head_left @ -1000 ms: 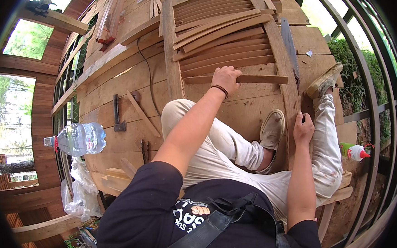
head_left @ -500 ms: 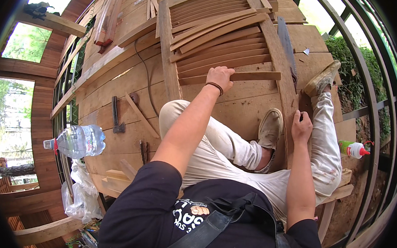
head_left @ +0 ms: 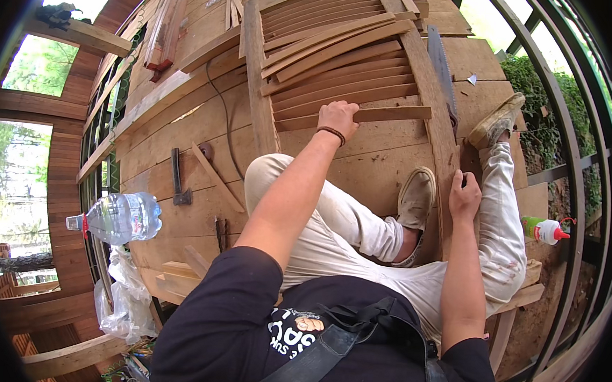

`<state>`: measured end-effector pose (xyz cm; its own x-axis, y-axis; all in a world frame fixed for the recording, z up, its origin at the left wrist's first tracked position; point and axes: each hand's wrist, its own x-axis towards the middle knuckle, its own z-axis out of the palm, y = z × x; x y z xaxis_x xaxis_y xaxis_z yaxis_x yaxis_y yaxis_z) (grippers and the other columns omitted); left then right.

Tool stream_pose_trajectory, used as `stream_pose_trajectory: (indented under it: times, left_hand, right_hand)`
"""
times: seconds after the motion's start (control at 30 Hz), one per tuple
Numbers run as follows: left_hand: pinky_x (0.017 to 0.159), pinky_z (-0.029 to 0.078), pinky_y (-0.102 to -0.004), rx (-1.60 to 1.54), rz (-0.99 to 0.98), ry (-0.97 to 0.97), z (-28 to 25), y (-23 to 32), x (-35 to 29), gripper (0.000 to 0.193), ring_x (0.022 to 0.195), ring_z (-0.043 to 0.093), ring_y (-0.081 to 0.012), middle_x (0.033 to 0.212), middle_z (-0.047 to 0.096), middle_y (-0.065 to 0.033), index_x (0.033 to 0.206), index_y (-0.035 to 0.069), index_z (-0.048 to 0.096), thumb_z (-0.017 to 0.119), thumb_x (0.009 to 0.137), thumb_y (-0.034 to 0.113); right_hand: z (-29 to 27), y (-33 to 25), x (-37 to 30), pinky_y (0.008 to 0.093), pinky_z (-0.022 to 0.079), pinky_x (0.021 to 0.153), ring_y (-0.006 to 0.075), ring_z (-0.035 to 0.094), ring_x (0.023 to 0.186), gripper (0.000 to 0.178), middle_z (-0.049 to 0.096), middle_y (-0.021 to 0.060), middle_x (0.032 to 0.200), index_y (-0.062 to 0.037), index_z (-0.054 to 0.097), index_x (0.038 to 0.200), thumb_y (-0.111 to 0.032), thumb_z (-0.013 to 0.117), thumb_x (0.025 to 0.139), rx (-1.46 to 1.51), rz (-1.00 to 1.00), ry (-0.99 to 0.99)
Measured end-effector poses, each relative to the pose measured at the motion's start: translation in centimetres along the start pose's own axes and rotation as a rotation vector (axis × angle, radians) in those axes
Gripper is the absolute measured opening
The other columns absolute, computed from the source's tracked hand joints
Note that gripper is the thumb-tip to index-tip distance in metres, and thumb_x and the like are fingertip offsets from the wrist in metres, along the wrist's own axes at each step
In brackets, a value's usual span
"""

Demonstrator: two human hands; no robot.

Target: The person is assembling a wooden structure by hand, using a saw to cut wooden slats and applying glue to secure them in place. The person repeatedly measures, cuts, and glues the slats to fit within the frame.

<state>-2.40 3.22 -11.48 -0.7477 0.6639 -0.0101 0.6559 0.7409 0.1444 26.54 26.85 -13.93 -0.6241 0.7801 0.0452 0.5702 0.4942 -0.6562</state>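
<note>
A louvred wooden shutter frame (head_left: 342, 60) lies flat on the plank floor (head_left: 182, 148), its two long side rails running away from the seated person and its slats crossing between them. The loose slat (head_left: 367, 115) now in hand sits at the near end of the row, its long axis left to right and rising slightly toward the right, where its end reaches the right rail. The left hand (head_left: 338, 118) grips that slat from above, fingers curled over its far edge and thumb under the near one. The right hand (head_left: 464, 195) rests on the near end of the right rail (head_left: 439, 129), fingers folded against the wood; whether they pinch anything small cannot be told.

Seating it well would likely mean keeping the slat parallel to its neighbours, feeding both ends evenly into the rails and steadying the rail so it does not spread.

A handsaw (head_left: 442, 73) lies along the right rail, a hammer (head_left: 178, 180) on the floor at left, a clear water bottle (head_left: 119, 217) nearer the edge, a glue bottle (head_left: 544, 230) at right.
</note>
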Motion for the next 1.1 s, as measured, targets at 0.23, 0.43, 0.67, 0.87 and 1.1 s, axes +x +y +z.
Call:
stream_pose_trajectory:
  times: [0.23, 0.43, 0.67, 0.87, 1.1]
  left_hand:
    - [0.093, 0.05, -0.0463, -0.275, 0.021, 0.154, -0.2, -0.5, -0.2, 0.046, 0.106, 0.067, -0.0322, 0.104, 0.072, -0.0108, 0.102, 0.011, 0.072, 0.089, 0.072, 0.041]
    - [0.093, 0.049, -0.045, -0.326, 0.02, 0.229, 0.5, -1.4, 0.0, 0.046, 0.106, 0.066, -0.0319, 0.104, 0.071, -0.01, 0.103, 0.01, 0.074, 0.089, 0.071, 0.04]
    - [0.094, 0.048, -0.0454, -0.323, 0.022, 0.179, 0.3, -0.9, -0.6, 0.044, 0.104, 0.066, -0.0312, 0.099, 0.07, -0.0089, 0.106, 0.011, 0.076, 0.088, 0.073, 0.037]
    - [0.096, 0.045, -0.0444, -0.261, 0.005, 0.305, 0.8, -1.1, -0.6, 0.042, 0.107, 0.064, -0.0298, 0.099, 0.069, -0.0077, 0.11, 0.013, 0.077, 0.087, 0.076, 0.037]
    - [0.096, 0.044, -0.0442, -0.273, -0.062, 0.437, 0.6, -0.6, -0.7, 0.043, 0.107, 0.057, -0.0291, 0.101, 0.062, -0.005, 0.117, 0.019, 0.078, 0.086, 0.076, 0.032]
  right_hand:
    - [0.1, 0.4, 0.2, 0.0514, 0.05, 0.08, 0.0466, 0.065, 0.091, 0.036, 0.069, 0.0266, 0.092, 0.001, 0.066, 0.096, -0.034, 0.059, 0.1, -0.005, -0.009, 0.013]
    - [0.2, 0.4, 0.1, 0.051, 0.05, 0.081, 0.0467, 0.066, 0.092, 0.037, 0.07, 0.0268, 0.094, 0.0011, 0.066, 0.097, -0.035, 0.059, 0.1, 0.007, -0.012, 0.007]
    - [0.4, 0.8, 0.4, 0.0511, 0.05, 0.079, 0.0471, 0.064, 0.089, 0.04, 0.068, 0.0268, 0.091, 0.0005, 0.066, 0.094, -0.037, 0.057, 0.102, 0.007, -0.028, 0.042]
    - [-0.3, -0.5, 0.1, 0.0511, 0.05, 0.082, 0.0461, 0.066, 0.092, 0.038, 0.07, 0.0265, 0.094, 0.0015, 0.067, 0.098, -0.036, 0.059, 0.1, 0.011, 0.032, -0.01]
    - [0.1, 0.2, 0.0, 0.0512, 0.05, 0.081, 0.0457, 0.066, 0.091, 0.037, 0.07, 0.0254, 0.093, 0.0007, 0.067, 0.094, -0.035, 0.06, 0.099, 0.038, 0.012, 0.016]
